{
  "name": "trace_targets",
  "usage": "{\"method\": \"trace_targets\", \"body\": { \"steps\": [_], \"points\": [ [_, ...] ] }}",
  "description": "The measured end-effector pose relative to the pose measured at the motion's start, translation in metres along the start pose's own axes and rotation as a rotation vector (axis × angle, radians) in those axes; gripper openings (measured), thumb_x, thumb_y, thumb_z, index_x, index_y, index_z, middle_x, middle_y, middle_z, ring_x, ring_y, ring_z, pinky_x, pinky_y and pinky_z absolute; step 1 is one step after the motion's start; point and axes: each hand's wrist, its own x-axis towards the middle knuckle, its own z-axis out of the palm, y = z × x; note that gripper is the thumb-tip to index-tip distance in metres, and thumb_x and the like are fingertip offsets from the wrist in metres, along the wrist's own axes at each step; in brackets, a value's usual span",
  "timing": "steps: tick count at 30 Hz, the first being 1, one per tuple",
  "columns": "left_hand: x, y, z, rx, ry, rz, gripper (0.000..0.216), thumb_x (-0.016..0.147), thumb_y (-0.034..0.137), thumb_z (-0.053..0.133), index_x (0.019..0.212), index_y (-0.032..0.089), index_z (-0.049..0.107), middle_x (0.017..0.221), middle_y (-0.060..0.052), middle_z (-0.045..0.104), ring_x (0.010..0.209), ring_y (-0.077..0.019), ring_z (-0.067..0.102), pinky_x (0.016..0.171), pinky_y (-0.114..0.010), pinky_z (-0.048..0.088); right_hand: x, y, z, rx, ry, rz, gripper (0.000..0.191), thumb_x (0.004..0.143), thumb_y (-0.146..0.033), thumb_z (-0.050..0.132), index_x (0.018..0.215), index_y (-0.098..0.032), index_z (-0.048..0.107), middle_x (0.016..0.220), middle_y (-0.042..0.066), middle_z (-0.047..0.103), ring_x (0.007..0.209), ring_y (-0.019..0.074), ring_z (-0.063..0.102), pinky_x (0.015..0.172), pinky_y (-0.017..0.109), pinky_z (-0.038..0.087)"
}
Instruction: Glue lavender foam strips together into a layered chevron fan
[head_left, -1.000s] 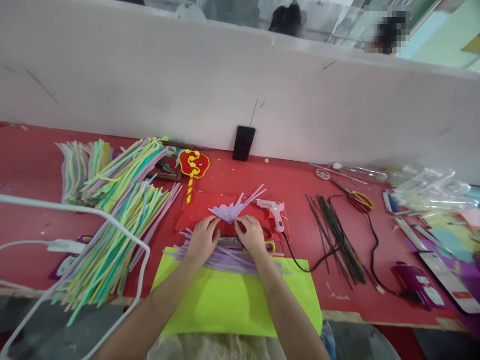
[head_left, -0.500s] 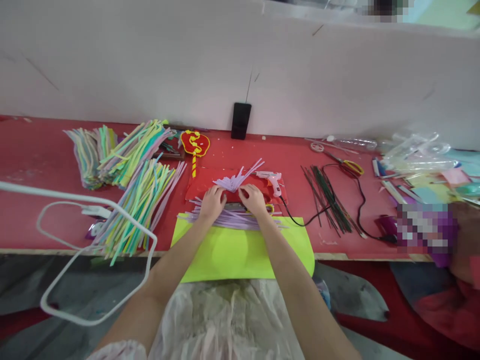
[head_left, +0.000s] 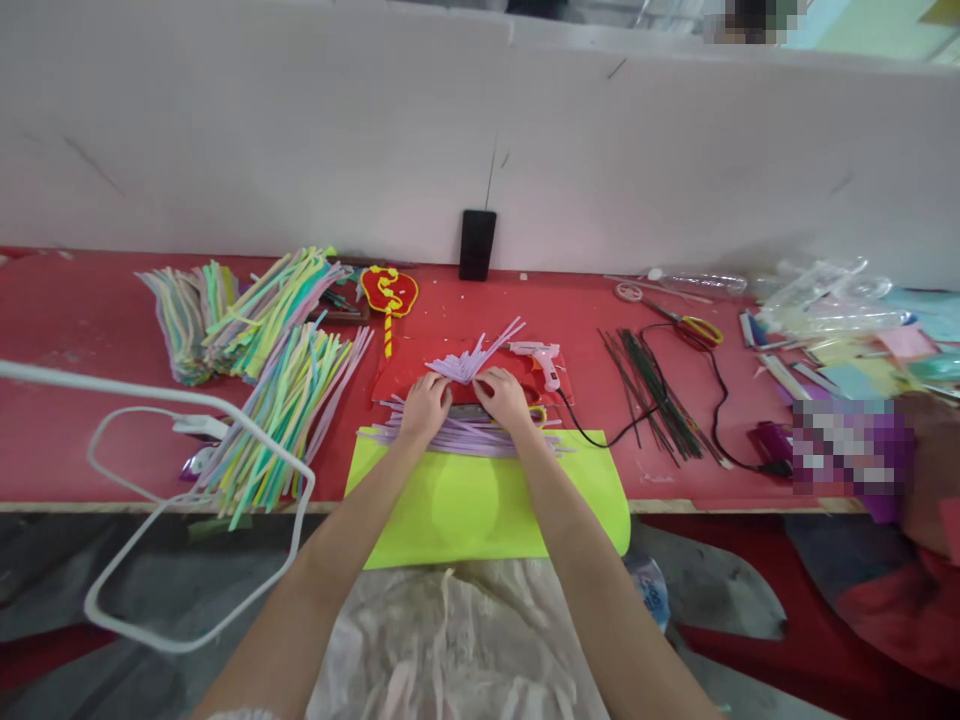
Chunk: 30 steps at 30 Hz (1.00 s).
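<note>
My left hand (head_left: 424, 406) and my right hand (head_left: 505, 397) are side by side, fingers curled and pinching the base of a fan of purple foam strips (head_left: 472, 360). The fan lies on a red sheet (head_left: 405, 375). Under my wrists spreads a pile of loose purple strips (head_left: 465, 438), at the far edge of a lime green sheet (head_left: 480, 495). A white glue gun (head_left: 541, 358) lies just right of my right hand, its black cord (head_left: 600, 435) trailing off to the right.
Heaps of pastel strips (head_left: 270, 380) cover the left of the red table (head_left: 67, 400). Green wire stems (head_left: 656, 390), scissors (head_left: 690, 325) and scattered paper (head_left: 862, 340) lie to the right. A black phone (head_left: 477, 243) leans on the white partition. A white cable (head_left: 180, 440) loops at left.
The view has dropped, showing my lap and the table edge. My hands stay pinched on the purple fan, barely shifted.
</note>
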Motion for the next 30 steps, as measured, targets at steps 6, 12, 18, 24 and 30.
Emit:
{"method": "trace_targets", "body": {
  "steps": [6,12,18,24,30],
  "points": [
    [-0.004,0.004,-0.003,0.045,-0.057,0.027,0.029,0.086,0.016,0.045,0.111,0.015,0.059,0.103,-0.008,0.061,0.095,-0.0206,0.057,0.088,-0.034,0.045,-0.002,0.0,-0.004,0.04,-0.004,-0.007,0.02,0.089,-0.026,0.047,0.092,-0.02,0.067,0.089,0.006,0.065,0.085,0.0194,0.058,0.08,0.033,0.044],
    [-0.006,0.013,-0.01,0.158,-0.142,0.064,0.028,0.087,0.015,0.043,0.111,0.014,0.058,0.104,-0.01,0.061,0.095,-0.0216,0.057,0.084,-0.036,0.045,-0.001,-0.005,-0.009,0.032,-0.023,-0.031,0.026,0.091,-0.03,0.045,0.084,-0.02,0.069,0.084,0.006,0.064,0.081,0.0181,0.056,0.079,0.033,0.044],
    [0.014,0.004,-0.023,0.176,-0.254,0.117,0.022,0.086,0.017,0.045,0.1,0.018,0.062,0.091,-0.006,0.064,0.082,-0.018,0.061,0.069,-0.028,0.048,-0.001,-0.004,-0.006,-0.017,-0.009,-0.062,0.022,0.088,-0.027,0.049,0.084,-0.02,0.07,0.084,0.006,0.064,0.078,0.0177,0.054,0.075,0.033,0.044],
    [0.022,-0.013,-0.019,0.055,-0.145,0.149,0.024,0.086,0.02,0.047,0.105,0.019,0.061,0.099,-0.003,0.067,0.088,-0.0164,0.062,0.071,-0.025,0.049,0.001,-0.005,-0.008,0.031,-0.052,-0.053,0.021,0.087,-0.024,0.049,0.089,-0.02,0.07,0.085,0.005,0.065,0.078,0.0174,0.054,0.074,0.033,0.044],
    [0.018,-0.006,-0.026,0.031,-0.233,0.19,0.032,0.085,0.021,0.049,0.115,0.016,0.057,0.103,-0.007,0.063,0.09,-0.0197,0.06,0.08,-0.032,0.05,0.004,-0.005,-0.01,0.078,-0.098,-0.029,0.021,0.087,-0.023,0.049,0.088,-0.021,0.07,0.087,0.005,0.065,0.08,0.0174,0.055,0.075,0.034,0.044]
  ]
}}
